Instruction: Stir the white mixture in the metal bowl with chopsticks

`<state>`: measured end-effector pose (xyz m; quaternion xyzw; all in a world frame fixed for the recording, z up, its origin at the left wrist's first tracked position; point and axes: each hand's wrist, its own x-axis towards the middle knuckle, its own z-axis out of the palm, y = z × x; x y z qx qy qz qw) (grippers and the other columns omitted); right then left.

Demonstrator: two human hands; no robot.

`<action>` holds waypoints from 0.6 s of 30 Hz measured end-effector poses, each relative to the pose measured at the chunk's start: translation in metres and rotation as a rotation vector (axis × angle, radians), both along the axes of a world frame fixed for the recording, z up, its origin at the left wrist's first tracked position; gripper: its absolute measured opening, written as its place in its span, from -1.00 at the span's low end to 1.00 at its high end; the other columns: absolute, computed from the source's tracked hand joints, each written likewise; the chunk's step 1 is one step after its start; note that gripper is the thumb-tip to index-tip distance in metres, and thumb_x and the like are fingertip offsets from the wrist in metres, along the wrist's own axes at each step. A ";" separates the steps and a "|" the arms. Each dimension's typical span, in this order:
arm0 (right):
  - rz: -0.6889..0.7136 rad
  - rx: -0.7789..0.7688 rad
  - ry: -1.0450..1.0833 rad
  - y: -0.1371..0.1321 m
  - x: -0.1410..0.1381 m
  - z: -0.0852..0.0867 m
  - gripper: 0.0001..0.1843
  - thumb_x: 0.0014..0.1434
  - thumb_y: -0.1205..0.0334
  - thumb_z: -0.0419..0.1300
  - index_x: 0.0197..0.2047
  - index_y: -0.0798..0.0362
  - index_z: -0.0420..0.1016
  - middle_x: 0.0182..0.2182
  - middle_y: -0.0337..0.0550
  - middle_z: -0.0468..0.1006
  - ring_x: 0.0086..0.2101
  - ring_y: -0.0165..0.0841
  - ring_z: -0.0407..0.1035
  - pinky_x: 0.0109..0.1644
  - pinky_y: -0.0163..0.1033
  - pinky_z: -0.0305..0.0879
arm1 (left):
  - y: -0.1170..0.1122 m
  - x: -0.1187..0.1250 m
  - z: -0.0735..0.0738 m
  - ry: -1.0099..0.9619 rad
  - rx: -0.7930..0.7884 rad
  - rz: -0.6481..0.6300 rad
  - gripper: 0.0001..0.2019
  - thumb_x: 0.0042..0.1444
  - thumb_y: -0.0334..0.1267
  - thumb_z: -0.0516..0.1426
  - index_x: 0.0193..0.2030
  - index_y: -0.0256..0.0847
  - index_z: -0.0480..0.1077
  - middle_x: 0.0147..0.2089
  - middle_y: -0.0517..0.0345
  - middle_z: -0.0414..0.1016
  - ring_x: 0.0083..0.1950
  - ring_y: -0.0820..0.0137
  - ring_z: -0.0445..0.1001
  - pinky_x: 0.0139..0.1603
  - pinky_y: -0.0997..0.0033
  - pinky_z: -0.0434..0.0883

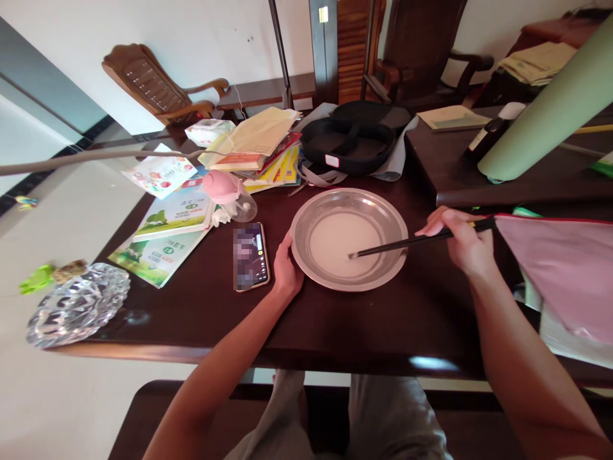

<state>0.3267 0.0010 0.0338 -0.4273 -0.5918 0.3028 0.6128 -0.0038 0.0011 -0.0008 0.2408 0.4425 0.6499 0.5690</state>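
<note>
Left hand (288, 271) holds the metal basin (345, 285) immediately to its right

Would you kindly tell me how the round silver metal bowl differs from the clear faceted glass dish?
The round silver metal bowl is smooth and opaque; the clear faceted glass dish is see-through and deeply patterned. The left hand touches the bowl's side, while no hand touches the dish. The bowl stands before the person, the dish near the table's left end. Both rest on the dark wooden table.
</note>
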 end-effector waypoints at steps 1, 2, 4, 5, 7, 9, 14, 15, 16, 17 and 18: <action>0.049 -0.014 -0.047 0.000 -0.003 0.000 -0.45 0.45 -0.33 0.41 -0.45 -0.18 0.75 -0.46 -0.18 0.72 -0.38 -0.17 0.61 -0.16 -0.01 0.56 | 0.000 0.000 0.000 0.002 -0.001 -0.001 -0.74 0.18 -0.04 0.32 -0.10 -0.07 0.74 0.07 0.09 0.86 0.53 -0.04 0.61 0.64 0.02 0.45; 0.093 -0.030 -0.105 -0.001 -0.006 0.000 -0.46 0.46 -0.36 0.40 -0.41 -0.20 0.77 -0.41 -0.18 0.76 -0.33 -0.15 0.65 -0.13 0.00 0.59 | 0.000 0.000 0.000 0.004 -0.002 -0.002 -0.74 0.18 -0.03 0.32 -0.10 -0.07 0.74 0.08 0.09 0.86 0.54 -0.05 0.60 0.64 0.02 0.45; 0.132 -0.044 -0.204 -0.001 -0.010 0.001 -0.46 0.45 -0.42 0.38 -0.35 -0.21 0.82 -0.32 -0.14 0.83 -0.24 -0.12 0.71 -0.06 0.01 0.62 | 0.000 0.000 -0.001 0.011 -0.002 -0.005 -0.72 0.18 -0.01 0.33 -0.08 -0.07 0.74 0.11 0.08 0.86 0.56 -0.06 0.58 0.64 0.00 0.45; 0.121 -0.041 -0.230 -0.001 -0.011 0.001 -0.45 0.44 -0.43 0.38 -0.33 -0.20 0.83 -0.29 -0.12 0.84 -0.20 -0.11 0.72 -0.04 0.01 0.62 | 0.000 0.000 -0.001 0.012 0.001 -0.009 -0.70 0.18 0.00 0.33 -0.06 -0.07 0.74 0.13 0.08 0.86 0.57 -0.07 0.57 0.65 -0.01 0.45; 0.053 -0.037 -0.218 -0.001 -0.008 0.001 -0.45 0.43 -0.42 0.39 -0.34 -0.18 0.82 -0.30 -0.11 0.83 -0.20 -0.12 0.72 -0.02 0.01 0.61 | 0.000 -0.001 -0.002 0.008 0.010 -0.022 -0.67 0.18 0.01 0.33 -0.01 -0.07 0.74 0.17 0.06 0.85 0.57 -0.08 0.57 0.65 -0.04 0.45; -0.039 -0.024 -0.133 -0.001 -0.001 0.002 -0.46 0.45 -0.36 0.41 -0.39 -0.15 0.78 -0.37 -0.15 0.78 -0.28 -0.16 0.69 -0.03 0.00 0.60 | -0.001 -0.001 -0.003 -0.005 0.018 -0.033 -0.65 0.18 0.01 0.33 0.00 -0.09 0.75 0.20 0.04 0.84 0.55 -0.10 0.59 0.64 -0.07 0.47; -0.014 0.022 0.025 -0.003 0.003 0.004 -0.45 0.44 -0.27 0.44 -0.48 -0.12 0.73 -0.49 -0.21 0.68 -0.42 -0.23 0.60 -0.19 -0.06 0.54 | 0.000 0.000 0.000 -0.026 0.026 -0.031 -0.68 0.18 -0.03 0.31 -0.02 -0.10 0.76 0.20 0.05 0.85 0.49 -0.07 0.65 0.59 -0.04 0.52; 0.026 0.004 -0.008 -0.004 0.000 0.005 -0.45 0.45 -0.29 0.43 -0.47 -0.13 0.75 -0.46 -0.19 0.71 -0.41 -0.23 0.62 -0.18 -0.06 0.56 | 0.000 0.000 0.000 -0.027 0.027 -0.033 -0.68 0.19 -0.03 0.31 -0.02 -0.09 0.76 0.19 0.06 0.86 0.47 -0.07 0.66 0.58 -0.03 0.53; 0.065 -0.016 -0.063 -0.004 -0.004 0.005 -0.44 0.45 -0.32 0.41 -0.45 -0.13 0.77 -0.43 -0.17 0.74 -0.38 -0.21 0.65 -0.15 -0.04 0.58 | 0.000 0.001 0.001 -0.026 0.030 -0.035 -0.68 0.18 -0.03 0.31 -0.03 -0.09 0.77 0.18 0.07 0.86 0.45 -0.07 0.67 0.56 -0.02 0.55; 0.098 -0.029 -0.127 -0.004 -0.007 0.006 -0.43 0.45 -0.36 0.39 -0.41 -0.14 0.79 -0.40 -0.15 0.76 -0.33 -0.18 0.68 -0.11 -0.01 0.60 | 0.001 0.001 0.001 -0.025 0.033 -0.036 -0.69 0.18 -0.03 0.31 -0.04 -0.08 0.77 0.17 0.08 0.86 0.44 -0.07 0.68 0.55 -0.02 0.56; 0.127 -0.030 -0.189 -0.004 -0.010 0.006 -0.43 0.45 -0.40 0.38 -0.38 -0.16 0.81 -0.38 -0.14 0.78 -0.27 -0.14 0.71 -0.06 0.02 0.61 | 0.001 0.001 0.001 -0.023 0.038 -0.036 -0.70 0.18 -0.02 0.32 -0.05 -0.08 0.76 0.15 0.08 0.87 0.43 -0.07 0.69 0.54 -0.02 0.57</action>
